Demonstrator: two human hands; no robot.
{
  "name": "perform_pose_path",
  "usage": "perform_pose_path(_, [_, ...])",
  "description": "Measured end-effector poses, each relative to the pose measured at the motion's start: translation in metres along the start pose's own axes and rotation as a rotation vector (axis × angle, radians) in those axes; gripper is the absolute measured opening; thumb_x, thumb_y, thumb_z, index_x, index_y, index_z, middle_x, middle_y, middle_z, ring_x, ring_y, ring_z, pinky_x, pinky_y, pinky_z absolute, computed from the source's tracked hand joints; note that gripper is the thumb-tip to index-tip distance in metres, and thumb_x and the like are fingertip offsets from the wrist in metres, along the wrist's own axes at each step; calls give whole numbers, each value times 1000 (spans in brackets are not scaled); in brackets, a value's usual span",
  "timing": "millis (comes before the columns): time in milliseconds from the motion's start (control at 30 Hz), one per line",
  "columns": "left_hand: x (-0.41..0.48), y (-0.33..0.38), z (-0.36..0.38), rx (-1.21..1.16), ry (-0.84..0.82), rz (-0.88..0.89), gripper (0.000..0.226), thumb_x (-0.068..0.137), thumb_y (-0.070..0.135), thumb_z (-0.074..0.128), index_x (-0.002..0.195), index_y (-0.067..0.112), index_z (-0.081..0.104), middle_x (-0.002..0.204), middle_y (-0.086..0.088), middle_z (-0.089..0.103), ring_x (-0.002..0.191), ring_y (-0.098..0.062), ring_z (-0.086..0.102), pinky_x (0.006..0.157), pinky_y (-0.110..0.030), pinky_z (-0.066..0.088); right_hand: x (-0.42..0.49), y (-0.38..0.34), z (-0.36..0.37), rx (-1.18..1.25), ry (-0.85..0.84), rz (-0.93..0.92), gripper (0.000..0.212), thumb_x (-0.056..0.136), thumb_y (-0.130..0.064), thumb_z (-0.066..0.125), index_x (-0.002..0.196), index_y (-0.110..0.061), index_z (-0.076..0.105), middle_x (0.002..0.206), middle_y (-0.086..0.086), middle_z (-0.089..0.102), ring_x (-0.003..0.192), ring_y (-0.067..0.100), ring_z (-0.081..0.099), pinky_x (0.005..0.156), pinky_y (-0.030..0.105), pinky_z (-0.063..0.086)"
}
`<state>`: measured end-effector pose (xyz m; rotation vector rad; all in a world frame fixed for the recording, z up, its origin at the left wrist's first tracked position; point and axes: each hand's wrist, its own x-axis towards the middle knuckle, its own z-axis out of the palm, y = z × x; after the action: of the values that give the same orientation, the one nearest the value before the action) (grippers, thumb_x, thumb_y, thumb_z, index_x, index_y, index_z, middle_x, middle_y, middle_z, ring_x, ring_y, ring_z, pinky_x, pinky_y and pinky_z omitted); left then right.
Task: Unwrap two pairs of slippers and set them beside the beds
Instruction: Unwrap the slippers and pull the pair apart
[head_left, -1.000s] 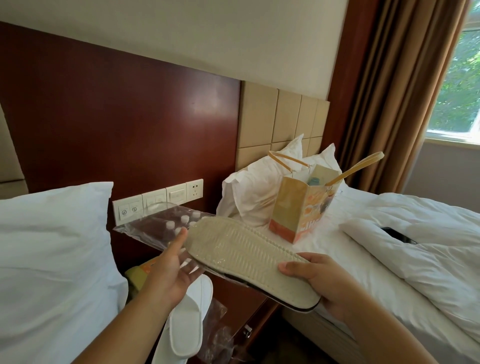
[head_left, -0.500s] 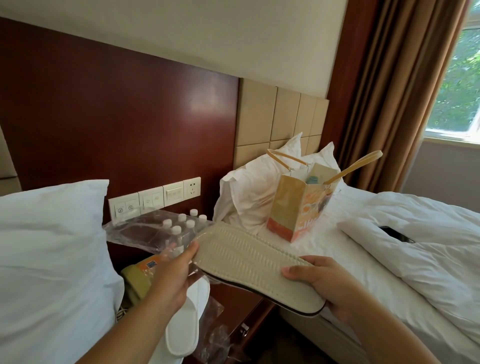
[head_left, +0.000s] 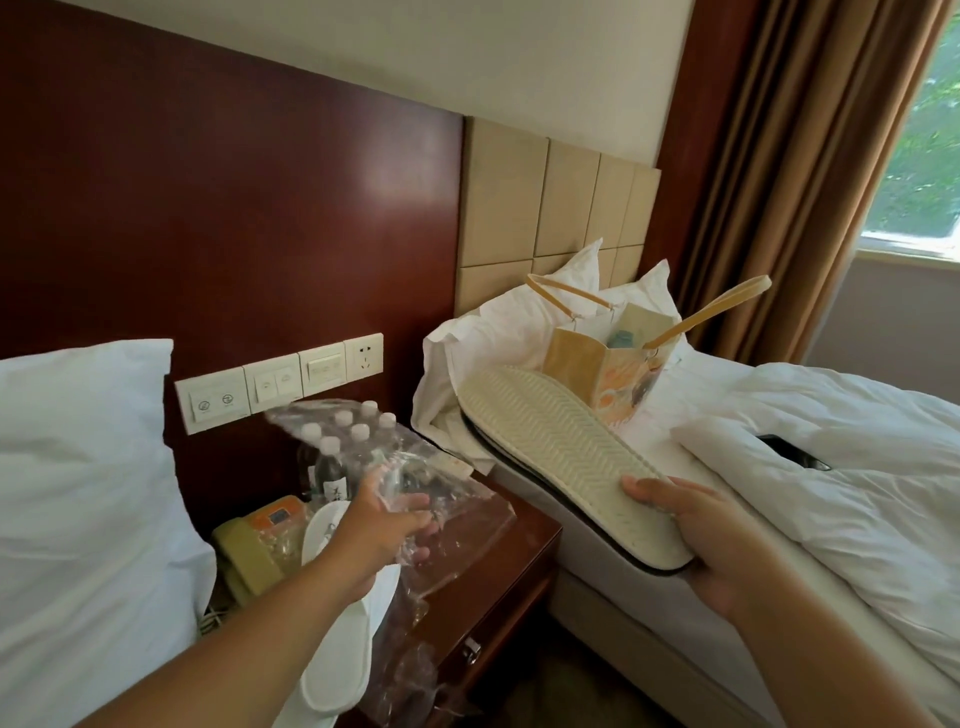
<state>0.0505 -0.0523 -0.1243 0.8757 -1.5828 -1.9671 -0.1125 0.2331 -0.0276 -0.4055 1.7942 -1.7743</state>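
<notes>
Slippers (head_left: 566, 462), soles up, lie gripped in right hand (head_left: 696, 525), ready for placing; left hand (head_left: 379, 519) clutches emptied wrapper (head_left: 447, 483), probably to discard.

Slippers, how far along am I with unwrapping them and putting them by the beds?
Done: a white slipper lies bare on the nightstand. In hand: the left hand grips a clear wrapper, now clear of the sole-up slipper that the right hand holds. Left: no slipper is placed beside either bed yet; whether both pairs are unwrapped cannot be told.
</notes>
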Motion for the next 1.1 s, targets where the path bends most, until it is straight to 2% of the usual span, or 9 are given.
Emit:
perform_pose_path(167, [28, -20, 26, 58, -101, -182, 103, 75, -1, 82, 149, 41, 24, 132, -20, 56, 89, -31, 75, 64, -40, 58, 17, 18, -11, 45, 23, 8, 52, 61, -30, 85, 108, -8, 78, 92, 13, 82, 66, 21, 77, 47, 27, 56])
perform_pose_path(267, [44, -41, 36, 77, -138, -296, 97, 81, -1, 76, 153, 29, 19, 115, -20, 67, 89, -31, 74, 68, -41, 58, 28, 29, -16, 51, 20, 37, 45, 71, -26, 85, 111, -9, 77, 95, 14, 82, 69, 25, 79, 48, 29, 57])
perform_pose_path(400, [67, -69, 43, 109, -154, -380, 90, 87, -7, 69, 154, 25, 19, 132, -20, 56, 88, -33, 74, 65, -42, 59, 48, 41, -21, 7, 28, 48, 59, 56, -39, 88, 108, -14, 79, 96, 10, 82, 79, 27, 80, 55, 30, 59])
perform_pose_path(533, [91, -95, 50, 148, -168, -438, 91, 85, -8, 71, 153, 25, 20, 123, -17, 64, 93, -32, 73, 63, -41, 59, 68, 52, -22, 1, 17, 62, 67, 53, -41, 88, 113, -13, 76, 98, 9, 82, 84, 28, 80, 57, 30, 61])
perform_pose_path(667, [110, -107, 58, 261, -224, -482, 95, 81, 4, 80, 153, 29, 23, 132, -9, 62, 108, -27, 68, 86, -48, 56, 83, 60, -19, 41, 6, 95, 59, 59, -34, 87, 112, -11, 74, 96, 10, 82, 81, 28, 80, 54, 29, 61])
perform_pose_path(733, [119, -108, 62, 317, -231, -488, 101, 79, 11, 82, 155, 30, 19, 145, -10, 51, 113, -29, 64, 92, -51, 54, 88, 64, -15, 58, -11, 103, 52, 61, -32, 86, 109, -11, 76, 96, 11, 82, 79, 29, 80, 53, 28, 61])
perform_pose_path(900, [122, -110, 64, 455, -55, -547, 140, 62, 34, 93, 157, 23, -9, 141, -13, 49, 102, -23, 64, 77, -36, 61, 93, 67, -7, 95, -33, 110, 39, 66, -28, 84, 102, -13, 79, 93, 12, 82, 73, 26, 80, 48, 26, 59])
perform_pose_path(1000, [109, -114, 60, 711, 143, -411, 162, 48, 43, 97, 150, 31, -28, 158, -16, 19, 127, -30, 49, 98, -39, 48, 92, 69, -1, 121, -53, 112, 30, 69, -24, 83, 96, -12, 81, 89, 13, 82, 64, 24, 79, 42, 25, 56])
perform_pose_path(1100, [99, -121, 52, 1070, 210, 39, 158, 51, 49, 92, 146, 38, -34, 161, -12, -17, 147, -37, 10, 112, -49, 29, 88, 71, 3, 119, -63, 121, 25, 66, -25, 84, 88, -13, 83, 91, 15, 82, 68, 27, 79, 45, 27, 58])
